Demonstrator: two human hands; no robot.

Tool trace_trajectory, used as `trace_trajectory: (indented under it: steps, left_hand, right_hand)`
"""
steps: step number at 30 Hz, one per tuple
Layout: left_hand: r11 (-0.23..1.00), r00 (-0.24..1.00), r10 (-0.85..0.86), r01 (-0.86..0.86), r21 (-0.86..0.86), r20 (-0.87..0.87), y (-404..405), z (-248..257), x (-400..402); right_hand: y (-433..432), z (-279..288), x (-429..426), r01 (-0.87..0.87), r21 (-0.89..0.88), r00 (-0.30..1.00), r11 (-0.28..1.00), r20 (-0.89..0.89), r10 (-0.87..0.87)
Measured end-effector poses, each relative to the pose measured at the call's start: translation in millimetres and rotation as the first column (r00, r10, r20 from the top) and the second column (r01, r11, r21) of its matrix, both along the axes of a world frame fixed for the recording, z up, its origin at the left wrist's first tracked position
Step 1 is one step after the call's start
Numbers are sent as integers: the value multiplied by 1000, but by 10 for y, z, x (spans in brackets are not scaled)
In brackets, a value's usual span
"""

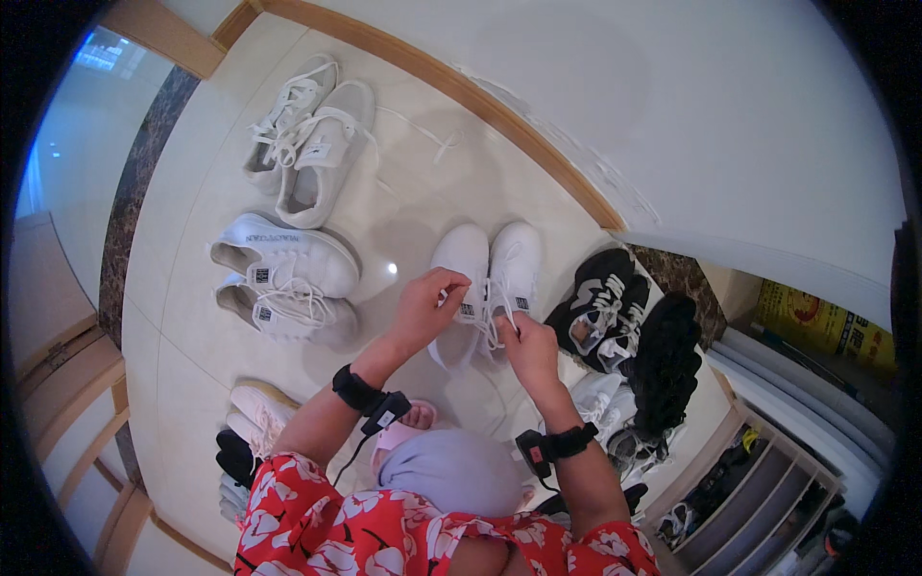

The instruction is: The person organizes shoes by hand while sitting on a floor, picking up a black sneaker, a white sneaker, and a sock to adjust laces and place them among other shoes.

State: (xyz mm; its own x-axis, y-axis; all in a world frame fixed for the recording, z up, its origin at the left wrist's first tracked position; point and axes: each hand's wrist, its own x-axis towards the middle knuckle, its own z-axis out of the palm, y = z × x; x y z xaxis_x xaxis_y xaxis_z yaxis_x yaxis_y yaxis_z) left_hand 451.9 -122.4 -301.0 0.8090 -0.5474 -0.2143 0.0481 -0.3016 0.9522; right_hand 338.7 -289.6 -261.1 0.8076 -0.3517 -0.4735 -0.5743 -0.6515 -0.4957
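A pair of white sneakers (461, 248) stands on the floor before me, toes pointing away. My left hand (431, 306) is over the left shoe, thumb and fingertips pinched together with a bit of white lace showing between them. At the right shoe (520, 252), my right hand (531, 349) pinches a white shoelace (508, 306) that rises from the tongue. Loose lace hangs between the two shoes. Dark patches with writing mark both tongues. The heel of the right shoe is partly hidden by my right hand.
White sneakers (288, 241) lie to the left, with greyish-white lace-up shoes (346, 137) beyond. Black sneakers (601, 295) and black fuzzy footwear (663, 360) stand at right. Pale pink shoes (263, 410) sit near my left arm. A shoe rack (763, 497) is at lower right; a wall (648, 108) bounds the far side.
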Motion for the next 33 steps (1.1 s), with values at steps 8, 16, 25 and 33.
trace_trajectory:
  steps: [8,16,25,33]
  left_hand:
    - [959,927,-142,216,-183,348,-331,504,-264]
    - [958,965,-259,262,-115,42,-295,381,-314]
    - [971,880,-135,26,239,456,-162,112,-495]
    - [815,950,-137,-53,577,281,-22,-24,-599]
  right_hand:
    - [-64,674,-177,112,381,977,918,127,-172]
    - [-303,1583,-469,200,620,803,759,339,-490]
    - [-409,1322,-544,166,507,731,846,512,-450]
    - [151,-295,-338,-40,-145,984,989,168,65]
